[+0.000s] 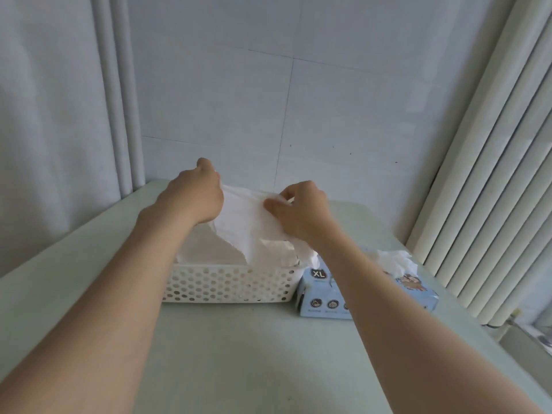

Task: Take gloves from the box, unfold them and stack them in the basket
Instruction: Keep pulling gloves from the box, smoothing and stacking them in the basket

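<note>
Tiled wall (328, 100) across the whole back, pale and plain. Pale green table (268, 354) taking up the lower half. Ribbed white radiator (484, 180) running down the right side. White plastic basket (227, 286) with round holes all over, parked mid-table, right up against the blue box (324, 297) on its right, touching or just shy of it, can't tell which tbh. Marked XL on the near end of the box, with little round icons lower down. Pile of thin white gloves (209, 249) already in the basket, up to about the rim. One more glove (245, 222) held in the air above the basket, spread between both hands, lower edge drooping toward the pile and the basket's right end. Left hand (194, 195) at the far left corner of it, fingers curled in around the edge, back of the hand toward the camera. Right hand (301, 210) on the right corner, thumb and fingertips pinching the film. Crumpled white tuft (394, 259) poking out of the top of the box, just past the right forearm.
</note>
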{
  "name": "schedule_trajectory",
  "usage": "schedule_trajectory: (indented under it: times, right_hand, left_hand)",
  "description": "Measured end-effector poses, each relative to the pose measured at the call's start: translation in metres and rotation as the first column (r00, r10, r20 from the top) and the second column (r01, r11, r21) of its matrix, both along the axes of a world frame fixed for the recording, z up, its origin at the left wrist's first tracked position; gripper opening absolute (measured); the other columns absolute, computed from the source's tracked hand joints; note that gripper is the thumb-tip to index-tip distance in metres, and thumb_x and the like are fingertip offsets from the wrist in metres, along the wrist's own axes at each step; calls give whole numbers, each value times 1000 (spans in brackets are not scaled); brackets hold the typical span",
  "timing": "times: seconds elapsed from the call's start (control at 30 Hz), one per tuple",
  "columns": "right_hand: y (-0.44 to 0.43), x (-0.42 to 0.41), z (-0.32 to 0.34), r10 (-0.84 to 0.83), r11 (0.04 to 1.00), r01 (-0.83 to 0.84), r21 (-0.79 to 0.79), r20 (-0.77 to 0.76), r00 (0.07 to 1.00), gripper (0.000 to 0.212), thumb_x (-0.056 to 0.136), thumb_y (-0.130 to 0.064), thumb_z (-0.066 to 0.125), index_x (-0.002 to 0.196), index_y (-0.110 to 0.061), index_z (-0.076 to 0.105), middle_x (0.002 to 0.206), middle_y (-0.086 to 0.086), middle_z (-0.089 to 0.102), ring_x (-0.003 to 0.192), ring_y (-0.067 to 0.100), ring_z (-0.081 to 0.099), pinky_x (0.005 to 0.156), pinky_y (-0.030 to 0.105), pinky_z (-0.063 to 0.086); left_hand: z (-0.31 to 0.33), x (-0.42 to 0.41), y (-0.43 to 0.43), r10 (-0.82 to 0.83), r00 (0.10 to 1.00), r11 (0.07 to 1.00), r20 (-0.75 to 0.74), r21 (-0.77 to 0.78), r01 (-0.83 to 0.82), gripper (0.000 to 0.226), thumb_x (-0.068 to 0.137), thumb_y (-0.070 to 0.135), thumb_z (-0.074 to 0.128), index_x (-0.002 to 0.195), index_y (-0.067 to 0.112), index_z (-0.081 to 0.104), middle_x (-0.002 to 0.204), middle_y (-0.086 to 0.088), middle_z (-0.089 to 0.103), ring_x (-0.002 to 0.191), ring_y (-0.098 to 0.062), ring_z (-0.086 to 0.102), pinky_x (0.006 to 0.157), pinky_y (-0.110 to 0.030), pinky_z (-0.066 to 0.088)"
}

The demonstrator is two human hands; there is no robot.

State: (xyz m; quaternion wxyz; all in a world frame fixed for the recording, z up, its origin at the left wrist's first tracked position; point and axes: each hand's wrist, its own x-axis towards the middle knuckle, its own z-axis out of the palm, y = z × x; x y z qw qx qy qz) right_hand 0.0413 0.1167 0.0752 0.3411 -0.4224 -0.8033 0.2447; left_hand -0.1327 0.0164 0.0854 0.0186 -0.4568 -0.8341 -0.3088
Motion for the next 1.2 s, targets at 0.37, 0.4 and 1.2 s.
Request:
schedule_trajectory:
  times: [0.37, 0.4, 1.2]
  right_hand:
    - [1, -37, -12, -23, 980, -66, 188, 435, 900, 31, 93, -37, 81, 107, -14, 67, 95, 1, 58, 87, 28, 66, 72, 37, 53]
    - [0, -37, -13, -67, 966, -58, 252, 461, 885, 30, 95, -36, 79, 110, -15, 64, 98, 1, 56, 89, 29, 64, 73, 36, 49]
    - [-20, 40, -35, 57, 954, -81, 287, 92, 994, 32, 95, -2, 51, 107, -20, 75, 88, -8, 69, 76, 3, 59, 69, 20, 51]
  left_hand:
    - [-39, -57, 6, 160, 987, 927, 9, -346, -147, 55, 101, 8, 40, 153, 7, 19, 108, -23, 57, 103, -44, 62, 96, -58, 55]
    - [-41, -57, 6, 165, 986, 920, 0, -361, -154, 61, 103, 9, 42, 157, 7, 14, 116, -25, 59, 104, -43, 62, 96, -57, 55]
    - [-2, 48, 4, -328, 930, 879, -168, -415, 235, 26, 106, 27, 53, 122, 14, 70, 124, -8, 68, 110, -26, 64, 88, -35, 52]
